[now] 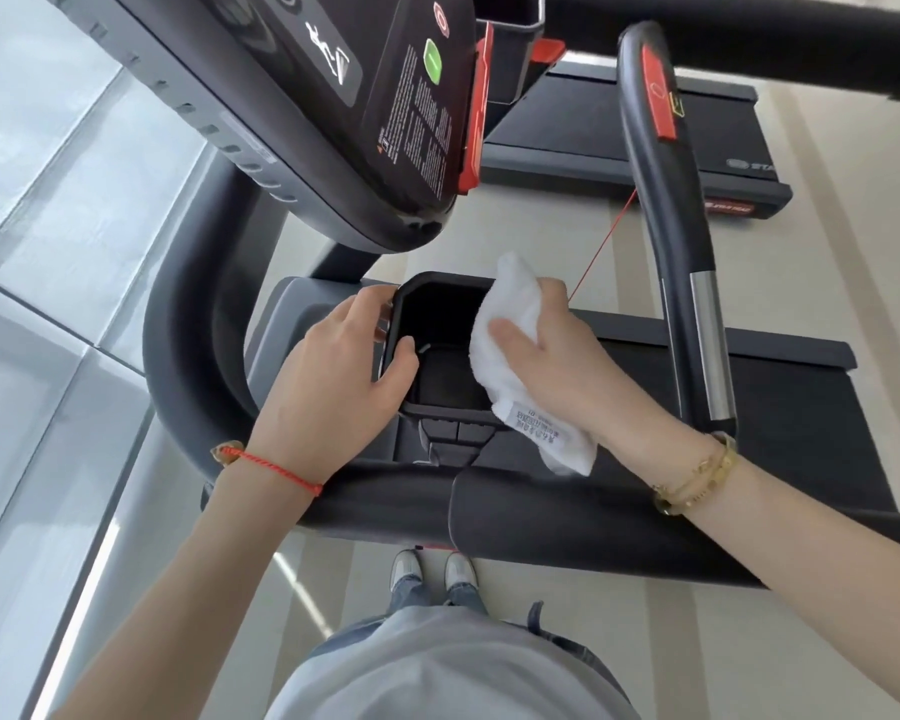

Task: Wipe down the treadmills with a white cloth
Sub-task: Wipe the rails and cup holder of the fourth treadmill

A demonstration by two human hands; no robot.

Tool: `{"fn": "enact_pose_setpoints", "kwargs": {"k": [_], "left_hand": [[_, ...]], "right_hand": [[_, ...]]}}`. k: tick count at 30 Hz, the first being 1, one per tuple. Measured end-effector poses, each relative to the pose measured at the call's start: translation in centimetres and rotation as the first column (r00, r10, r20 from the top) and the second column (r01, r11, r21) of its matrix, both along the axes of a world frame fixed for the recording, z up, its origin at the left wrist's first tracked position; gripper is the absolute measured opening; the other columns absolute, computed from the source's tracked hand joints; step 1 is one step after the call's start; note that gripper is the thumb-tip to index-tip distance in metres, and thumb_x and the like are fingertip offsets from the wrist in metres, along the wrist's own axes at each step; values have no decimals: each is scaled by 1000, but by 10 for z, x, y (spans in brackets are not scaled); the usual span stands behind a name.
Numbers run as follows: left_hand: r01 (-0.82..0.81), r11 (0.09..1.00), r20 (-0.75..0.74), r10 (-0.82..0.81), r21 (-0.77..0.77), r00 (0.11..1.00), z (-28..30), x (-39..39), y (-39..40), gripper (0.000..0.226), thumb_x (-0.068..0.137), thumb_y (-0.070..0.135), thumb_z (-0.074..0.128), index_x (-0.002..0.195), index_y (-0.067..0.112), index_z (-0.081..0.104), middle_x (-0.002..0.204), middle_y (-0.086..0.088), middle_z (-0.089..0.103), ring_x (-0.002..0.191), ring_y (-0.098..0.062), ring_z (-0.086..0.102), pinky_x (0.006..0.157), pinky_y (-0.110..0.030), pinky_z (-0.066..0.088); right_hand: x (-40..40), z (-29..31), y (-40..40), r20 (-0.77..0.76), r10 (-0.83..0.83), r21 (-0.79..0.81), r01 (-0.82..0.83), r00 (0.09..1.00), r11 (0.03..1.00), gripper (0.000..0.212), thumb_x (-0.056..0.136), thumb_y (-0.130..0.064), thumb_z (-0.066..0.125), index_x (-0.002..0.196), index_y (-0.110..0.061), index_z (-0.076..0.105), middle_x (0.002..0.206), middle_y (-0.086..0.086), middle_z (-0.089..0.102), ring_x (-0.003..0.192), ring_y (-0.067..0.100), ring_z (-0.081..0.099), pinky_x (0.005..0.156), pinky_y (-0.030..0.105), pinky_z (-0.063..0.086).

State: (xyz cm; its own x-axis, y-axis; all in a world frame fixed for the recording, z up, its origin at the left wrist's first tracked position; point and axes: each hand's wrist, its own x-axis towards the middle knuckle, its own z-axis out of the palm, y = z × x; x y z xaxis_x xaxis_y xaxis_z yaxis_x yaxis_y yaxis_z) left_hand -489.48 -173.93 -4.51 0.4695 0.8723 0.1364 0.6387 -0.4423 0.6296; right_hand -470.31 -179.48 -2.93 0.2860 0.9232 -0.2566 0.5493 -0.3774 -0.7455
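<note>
A black treadmill fills the view, its console (365, 122) tilted at the top and its front handlebar (541, 517) crossing below my wrists. Between them sits a black cup-holder tray (437, 304). My left hand (339, 371) grips the tray's left rim, thumb inside the opening. My right hand (557, 356) holds a bunched white cloth (510, 345) against the tray's right rim; a printed label hangs from the cloth's lower end.
A curved side handrail (661, 210) with a red pad and metal sensor strip rises on the right. A thin red safety cord (601, 246) runs from it. A second treadmill deck (645, 127) lies beyond. Glass wall on the left. My feet (432, 569) stand on pale flooring.
</note>
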Motion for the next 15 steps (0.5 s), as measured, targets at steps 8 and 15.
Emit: {"fn": "enact_pose_setpoints", "kwargs": {"k": [8, 15], "left_hand": [[2, 1000, -1, -2, 17, 1000, 0, 1, 0, 37, 93, 30, 51, 128, 18, 51, 107, 2, 63, 91, -20, 63, 81, -44, 55], [1, 1000, -8, -1, 21, 1000, 1, 0, -1, 36, 94, 29, 51, 128, 18, 51, 107, 1, 65, 92, -19, 63, 81, -43, 55]], "right_hand": [[-9, 2, -15, -135, -59, 6, 60, 989, 998, 48, 102, -36, 42, 142, -22, 20, 109, -2, 56, 86, 3, 55, 62, 18, 40], [-8, 0, -11, -10, -35, -17, 34, 999, 999, 44, 102, -36, 42, 134, -15, 22, 98, 2, 55, 72, 7, 55, 46, 15, 34]]}}
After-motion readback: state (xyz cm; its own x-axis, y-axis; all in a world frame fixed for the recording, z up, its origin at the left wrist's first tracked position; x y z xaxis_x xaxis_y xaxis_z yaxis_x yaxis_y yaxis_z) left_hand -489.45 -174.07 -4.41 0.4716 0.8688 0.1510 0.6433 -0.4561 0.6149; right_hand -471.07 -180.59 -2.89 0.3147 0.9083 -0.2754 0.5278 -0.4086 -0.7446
